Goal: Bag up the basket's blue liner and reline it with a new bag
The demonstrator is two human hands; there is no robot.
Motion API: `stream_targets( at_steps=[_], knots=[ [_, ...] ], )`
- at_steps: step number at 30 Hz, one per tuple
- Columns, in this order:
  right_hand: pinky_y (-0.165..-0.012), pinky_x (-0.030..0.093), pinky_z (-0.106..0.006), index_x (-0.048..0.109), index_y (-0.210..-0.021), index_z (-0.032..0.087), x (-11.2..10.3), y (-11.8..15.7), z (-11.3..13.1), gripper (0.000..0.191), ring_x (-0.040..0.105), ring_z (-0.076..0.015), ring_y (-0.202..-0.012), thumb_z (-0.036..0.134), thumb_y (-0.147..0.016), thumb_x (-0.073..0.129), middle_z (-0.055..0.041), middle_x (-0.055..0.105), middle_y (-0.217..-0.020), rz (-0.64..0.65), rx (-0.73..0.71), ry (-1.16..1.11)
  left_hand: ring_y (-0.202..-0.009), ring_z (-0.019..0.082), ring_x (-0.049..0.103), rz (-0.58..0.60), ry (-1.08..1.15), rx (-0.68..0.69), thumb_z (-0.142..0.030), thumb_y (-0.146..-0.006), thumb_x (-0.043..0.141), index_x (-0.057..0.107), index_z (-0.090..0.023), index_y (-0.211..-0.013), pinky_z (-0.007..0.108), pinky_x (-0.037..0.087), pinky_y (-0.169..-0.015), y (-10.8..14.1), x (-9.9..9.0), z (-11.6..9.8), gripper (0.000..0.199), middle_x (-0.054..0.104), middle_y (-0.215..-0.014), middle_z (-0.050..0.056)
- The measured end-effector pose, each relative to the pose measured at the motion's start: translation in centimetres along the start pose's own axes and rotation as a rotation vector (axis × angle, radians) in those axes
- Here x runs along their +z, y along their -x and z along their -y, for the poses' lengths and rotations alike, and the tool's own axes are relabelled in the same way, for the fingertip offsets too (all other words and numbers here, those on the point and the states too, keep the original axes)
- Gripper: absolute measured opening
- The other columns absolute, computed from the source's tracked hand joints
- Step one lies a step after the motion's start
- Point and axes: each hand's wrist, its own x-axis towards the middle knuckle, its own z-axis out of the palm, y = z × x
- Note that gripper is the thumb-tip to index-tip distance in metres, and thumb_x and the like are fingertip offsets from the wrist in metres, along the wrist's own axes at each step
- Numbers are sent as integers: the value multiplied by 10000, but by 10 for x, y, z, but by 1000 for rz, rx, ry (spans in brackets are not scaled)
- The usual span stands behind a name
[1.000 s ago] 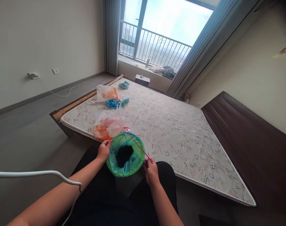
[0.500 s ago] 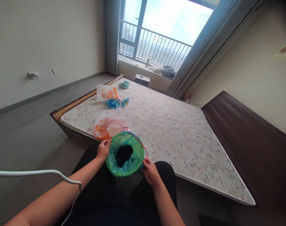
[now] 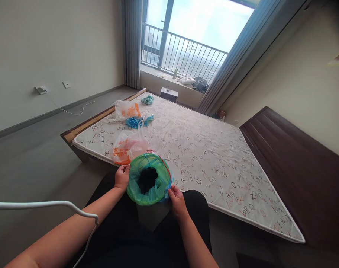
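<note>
Two hands of ours are working at a round green bin, which is sitting between them and between our knees, mouth tipped toward us. Its liner, a thin blue-green plastic bag, is hanging down inside and lapping over the rim. Our left hand is clamping the near-left edge, thumb and fingers closed on rim and plastic. Our right hand is pinching at the opposite edge, fingertips together where a red cord is ending; we are taking the cord as gripped, but cannot tell whether a fold of liner is caught with it. The cord is curving along the rim, up and away from that pinch.

By our judgement, we are fitting cord and liner around the rim, with the right side in hand. The next move is calling for a steady left grip while the right fingertips are drawing the cord snug under the lip, gently, since such thin film is likely to slip or tear.

Just beyond the left grip, a plastic bag is lying on the mattress, and some crumpled blue plastic is resting farther out behind it.
</note>
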Motion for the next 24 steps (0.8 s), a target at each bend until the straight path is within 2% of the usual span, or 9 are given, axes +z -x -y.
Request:
stream_targets(
  at_steps=[3, 6, 8, 10, 13, 16, 19, 24],
  knots=[
    [-762, 525, -307, 661, -967, 211, 2, 0, 1, 438, 638, -174, -759, 539, -729, 827, -37, 716, -882, 15, 48, -70, -724, 210, 633, 67, -2, -16, -797, -713, 660, 664, -148, -910, 314, 502, -690, 0, 2, 1, 679, 704, -796, 77],
    [-736, 513, -305, 640, -956, 207, -1, 0, 1, 461, 636, -182, -747, 591, -746, 784, -42, 706, -871, 46, 58, 33, -718, 211, 633, 104, -2, -35, -824, -670, 678, 649, -157, -915, 316, 500, -679, 0, 5, -1, 712, 694, -776, 65],
    [-715, 492, -293, 619, -924, 206, -2, 2, -1, 454, 632, -189, -746, 629, -791, 714, -37, 693, -843, 65, 10, 240, -724, 214, 633, 134, 5, -43, -830, -648, 690, 634, -167, -917, 318, 500, -676, 2, 7, -3, 718, 687, -770, 56],
    [-698, 461, -284, 598, -913, 207, -2, 5, -5, 405, 629, -196, -735, 611, -880, 604, -35, 681, -801, 3, -57, 520, -730, 217, 635, 197, 18, -52, -820, -654, 691, 618, -174, -927, 325, 505, -682, 4, 10, -4, 706, 682, -772, 49],
    [-687, 406, -285, 592, -935, 203, 0, 12, -9, 291, 654, -221, -759, 461, -976, 463, -70, 698, -823, -141, -95, 949, -784, 228, 654, 264, -41, -2, -761, -711, 677, 618, -176, -968, 346, 515, -744, 9, 13, -3, 642, 696, -837, 57],
    [-672, 358, -289, 599, -1015, 191, 4, 15, -10, 276, 683, -245, -803, 369, -1011, 389, -115, 723, -903, -148, -58, 1211, -898, 252, 672, 251, -170, 108, -657, -791, 642, 636, -176, -1034, 374, 510, -845, 13, 14, -2, 539, 716, -958, 84],
    [-656, 330, -287, 586, -1063, 189, 6, 16, -11, 281, 688, -248, -813, 356, -1036, 361, -123, 726, -925, -117, -34, 1279, -966, 263, 673, 266, -254, 199, -578, -854, 598, 644, -179, -1090, 387, 502, -900, 17, 13, -3, 465, 722, -1027, 97],
    [-644, 314, -280, 553, -946, 207, 8, 12, -20, 214, 638, -223, -752, 351, -1003, 405, -81, 678, -822, -43, -64, 1215, -968, 262, 668, 336, -316, 295, -523, -888, 580, 665, -177, -1087, 388, 504, -912, 22, 12, -9, 408, 730, -1037, 100]
  ],
)
